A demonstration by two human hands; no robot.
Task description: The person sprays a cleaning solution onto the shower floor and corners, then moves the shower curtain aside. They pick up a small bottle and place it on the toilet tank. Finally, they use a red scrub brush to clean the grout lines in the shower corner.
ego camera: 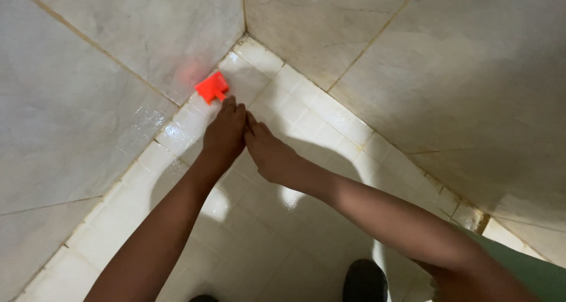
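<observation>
Both forearms reach from the bottom edge toward the floor (259,237) corner, where the left hand (225,134) grips a red brush (212,87) against the wall (88,95) edge, right hand (272,154) closed alongside; firm, short strokes along the grout would serve best.

That little plastic brush (213,88) is bright orange-red, casting a pinkish glow on the grey-white marbled wall tiles (88,84); small glossy square floor tiles (306,110) are plain white with tan grout.
</observation>
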